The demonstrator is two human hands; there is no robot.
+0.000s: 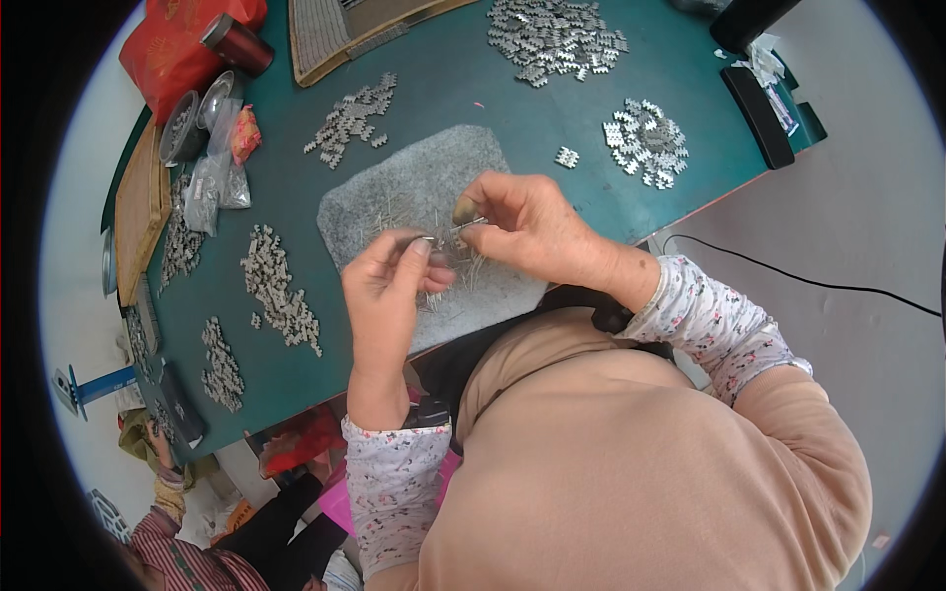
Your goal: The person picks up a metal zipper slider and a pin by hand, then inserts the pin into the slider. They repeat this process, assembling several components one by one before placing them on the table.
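Over a grey felt mat [463, 148], my two hands are close together with their fingertips a little apart. My right hand [537, 227] pinches a thin metal pin [473, 225] between thumb and forefinger; the forefinger tip looks darkened or covered. My left hand [384, 286] is closed too, thumb against forefinger, with a tiny bright bit of metal showing at the tips, too small to name. Many loose thin metal pins [394, 212] lie scattered on the mat, beneath and around my fingers.
Piles of small toothed metal pieces lie on the green table: a large heap [552, 39], a round cluster [645, 143], a small block [567, 157] and a long pile [281, 291]. Bowls [180, 128], plastic bags [205, 192] and a red bag [177, 49] stand left. Another person [187, 552] sits lower left.
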